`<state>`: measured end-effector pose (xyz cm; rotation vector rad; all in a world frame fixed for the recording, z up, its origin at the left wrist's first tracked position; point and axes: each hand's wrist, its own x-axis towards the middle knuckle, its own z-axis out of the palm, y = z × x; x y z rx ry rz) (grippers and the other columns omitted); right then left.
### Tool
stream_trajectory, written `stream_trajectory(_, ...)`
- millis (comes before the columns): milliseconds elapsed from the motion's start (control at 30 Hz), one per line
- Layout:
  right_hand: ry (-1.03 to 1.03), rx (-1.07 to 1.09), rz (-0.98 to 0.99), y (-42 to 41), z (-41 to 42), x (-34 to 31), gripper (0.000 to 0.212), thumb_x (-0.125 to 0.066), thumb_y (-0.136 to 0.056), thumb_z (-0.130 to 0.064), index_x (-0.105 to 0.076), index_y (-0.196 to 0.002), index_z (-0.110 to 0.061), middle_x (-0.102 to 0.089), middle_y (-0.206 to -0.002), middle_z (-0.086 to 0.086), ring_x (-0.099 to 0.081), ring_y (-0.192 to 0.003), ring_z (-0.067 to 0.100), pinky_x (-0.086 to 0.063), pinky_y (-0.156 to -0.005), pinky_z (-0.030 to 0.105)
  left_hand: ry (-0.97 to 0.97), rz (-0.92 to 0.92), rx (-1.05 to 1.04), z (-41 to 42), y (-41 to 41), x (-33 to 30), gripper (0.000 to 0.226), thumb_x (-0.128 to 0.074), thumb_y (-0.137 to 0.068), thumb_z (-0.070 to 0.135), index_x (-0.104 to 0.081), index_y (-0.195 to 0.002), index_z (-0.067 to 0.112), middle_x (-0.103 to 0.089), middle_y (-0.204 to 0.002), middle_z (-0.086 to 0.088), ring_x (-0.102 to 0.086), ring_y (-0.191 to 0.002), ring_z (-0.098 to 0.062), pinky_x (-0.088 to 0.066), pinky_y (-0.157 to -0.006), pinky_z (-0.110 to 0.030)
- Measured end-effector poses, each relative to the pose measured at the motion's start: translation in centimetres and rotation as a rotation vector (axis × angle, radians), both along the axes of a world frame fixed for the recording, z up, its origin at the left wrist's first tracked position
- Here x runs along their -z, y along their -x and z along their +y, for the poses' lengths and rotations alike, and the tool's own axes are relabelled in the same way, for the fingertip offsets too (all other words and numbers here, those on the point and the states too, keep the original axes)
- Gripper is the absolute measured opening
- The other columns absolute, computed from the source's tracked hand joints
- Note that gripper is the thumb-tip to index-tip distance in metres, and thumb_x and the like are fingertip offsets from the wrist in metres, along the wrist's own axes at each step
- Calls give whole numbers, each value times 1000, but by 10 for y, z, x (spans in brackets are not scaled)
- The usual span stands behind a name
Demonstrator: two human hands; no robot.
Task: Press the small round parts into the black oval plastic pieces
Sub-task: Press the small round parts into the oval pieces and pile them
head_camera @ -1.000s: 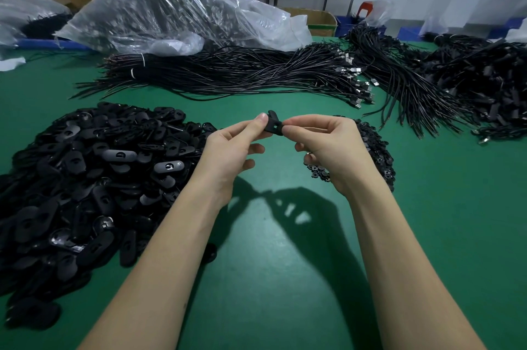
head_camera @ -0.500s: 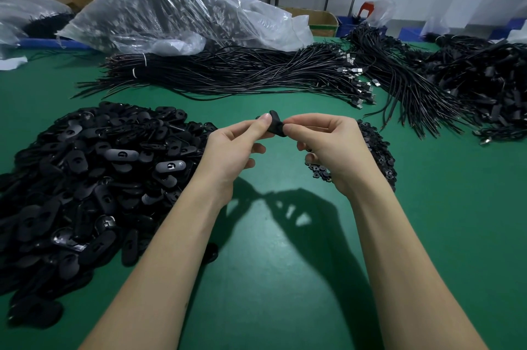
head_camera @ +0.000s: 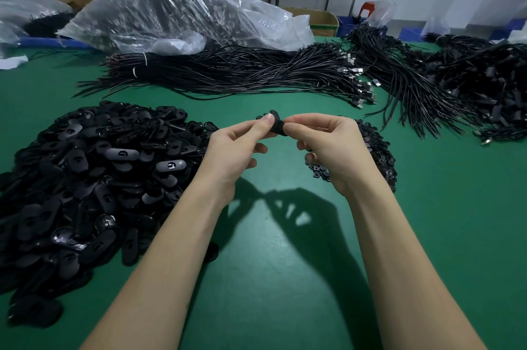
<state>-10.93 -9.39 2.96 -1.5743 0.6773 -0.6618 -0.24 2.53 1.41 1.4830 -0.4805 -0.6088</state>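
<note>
A black oval plastic piece is held above the green table between both hands. My left hand pinches its left side with thumb and forefinger. My right hand pinches its right side, fingers curled. Whether a small round part sits in the piece is hidden by my fingers. A large heap of black oval pieces lies to the left. Behind my right hand lies a smaller heap of small round parts, partly hidden.
Bundles of black cables stretch across the back of the green table, with more cables at the right. A big clear plastic bag lies behind them. A bench and cardboard boxes stand farther back.
Both hands stay together on the oval piece; they have shifted very slightly and the piece has turned a little between the fingertips.
</note>
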Motion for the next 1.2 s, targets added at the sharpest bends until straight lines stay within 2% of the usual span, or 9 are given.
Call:
stream_trajectory(267,39,33,39,0,1,-1,5,-84,-83,-22,-80,-83,-24,-72,-64,-11,-55,-52,4,-44,-49,19,2,-26,16,0,-1,1,18,-71,-90,48,-82,-87,34,-78,-96,14,-62,-72,-1,-45,-71,-25)
stream_trajectory(400,48,51,60,1,0,0,12,-87,-80,-28,-79,-88,-27,-71,-67,-12,-54,-51,5,-44,-49,19,-3,-38,32,0,-2,2,19,-68,-94,44,-81,-92,31,-78,-98,13,-61,-76,-4,-45,-72,-26)
stream_trajectory(500,-11,25,47,4,0,0,18,-88,-80,-30,-79,-95,-27,-72,-73,-13,-59,-55,4,-45,-49,16,4,-23,59,1,-3,1,20,-65,-97,42,-80,-95,28,-78,-100,11,-62,-76,-3,-45,-74,-27)
stream_trajectory(667,-113,-103,18,7,0,-1,13,-84,-84,-27,-80,-95,-21,-77,-81,-7,-65,-62,4,-48,-53,15,15,-21,124,6,-7,-1,13,-68,-95,33,-78,-99,27,-78,-101,9,-64,-76,-3,-44,-71,-26)
stream_trajectory(767,-115,-128,9,7,0,-1,13,-84,-84,-24,-79,-94,-18,-77,-81,-5,-66,-63,4,-49,-55,15,5,-25,129,8,-8,-1,7,-74,-90,27,-80,-91,31,-77,-95,12,-64,-77,-5,-42,-70,-26)
stream_trajectory(933,-102,-174,-2,8,1,-3,4,-81,-87,-18,-79,-90,-17,-78,-81,-1,-69,-66,7,-52,-58,16,-23,-43,120,8,-8,-1,14,-76,-88,27,-81,-82,37,-73,-85,13,-63,-75,-4,-42,-71,-26)
stream_trajectory(1100,-60,-176,22,11,2,-7,6,-75,-91,-11,-80,-95,-12,-79,-90,10,-71,-68,7,-52,-57,17,-15,3,113,7,-8,0,14,-75,-88,22,-82,-80,32,-71,-79,12,-64,-72,-3,-41,-67,-24)
stream_trajectory(1200,-6,-147,41,10,3,-9,8,-74,-91,-8,-79,-92,-13,-79,-86,8,-71,-67,7,-53,-56,17,-19,-22,124,8,-8,0,16,-74,-88,23,-82,-79,34,-71,-78,12,-63,-72,-3,-41,-68,-24)
